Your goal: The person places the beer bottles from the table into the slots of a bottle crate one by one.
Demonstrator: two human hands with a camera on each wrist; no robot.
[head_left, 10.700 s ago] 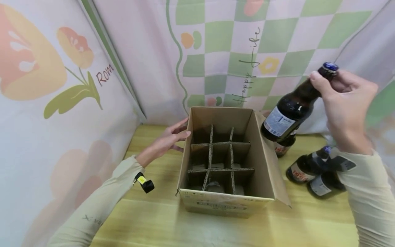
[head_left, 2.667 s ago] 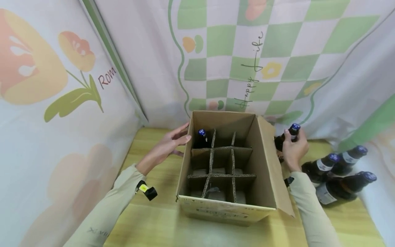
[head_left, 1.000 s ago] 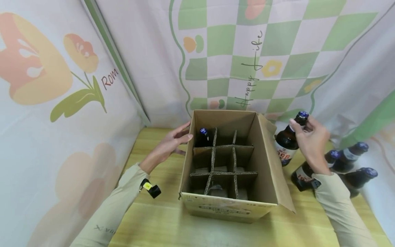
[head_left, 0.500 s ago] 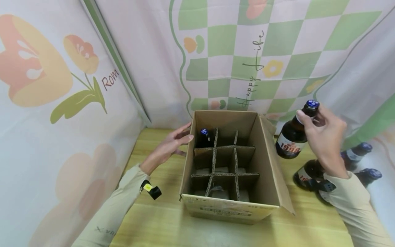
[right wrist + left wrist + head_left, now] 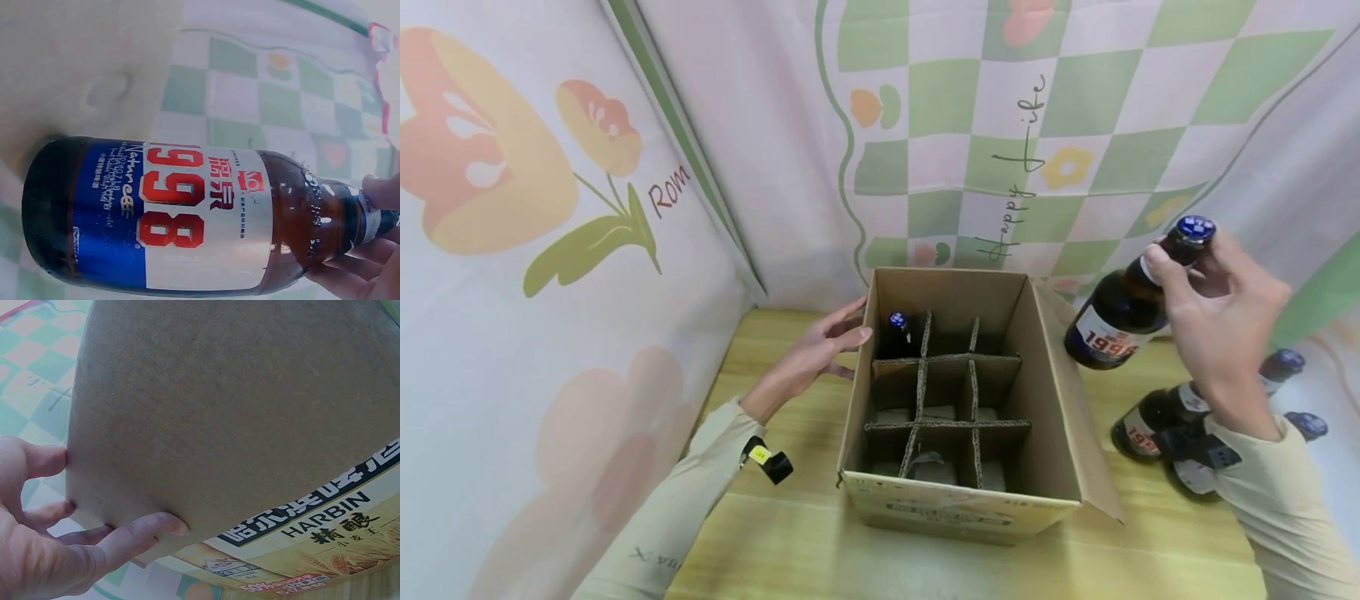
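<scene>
By its neck, my right hand (image 5: 1228, 321) grips a dark brown beer bottle (image 5: 1116, 321) with a blue cap, tilted and raised beside the box's right flap. In the right wrist view its label (image 5: 206, 215) reads 1998 in red. Extended fingers of my left hand (image 5: 808, 354) touch the left side of the open cardboard box (image 5: 940, 500); the left wrist view shows the fingertips against the plain brown cardboard (image 5: 219, 412). Crossed cardboard dividers (image 5: 947, 358) split the inside into several cells. One blue-capped bottle (image 5: 898, 332) stands in the back left cell.
Several more bottles (image 5: 1142, 425) stand on the wooden table (image 5: 775, 533) at the right, partly hidden by my right forearm. The box's right flap (image 5: 1086, 433) is folded outward. Patterned curtains (image 5: 940, 150) rise behind and to the left.
My right hand has lifted the held bottle from beside the box, up and to the right, and tilted it. Earlier, a bottle came to be in the back left cell. My left hand stays put.
</scene>
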